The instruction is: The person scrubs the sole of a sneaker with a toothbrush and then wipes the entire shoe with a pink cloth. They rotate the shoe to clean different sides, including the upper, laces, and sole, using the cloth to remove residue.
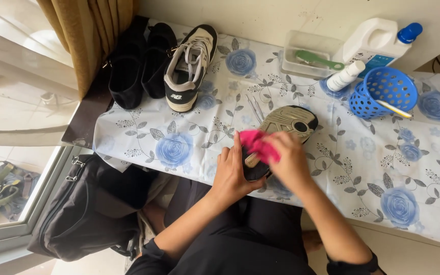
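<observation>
Looking down from the head view, we steady the upturned sneaker [281, 133] with our left hand [231, 172] clamped on its near heel; our right hand [290, 162] is closed on the pink cloth [258, 144], pressed to the sole; we judge short, firm strokes work best; the shoe lies on the floral tablecloth [362, 168], toe pointing far right, away from both hands.

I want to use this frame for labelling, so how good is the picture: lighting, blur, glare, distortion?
Head view: soft, even daylight over the floral tablecloth; the window at the left is washed out by glare; the right hand and pink cloth are slightly motion-blurred against the upturned shoe; the table edges bow a little from the wide lens.
</observation>
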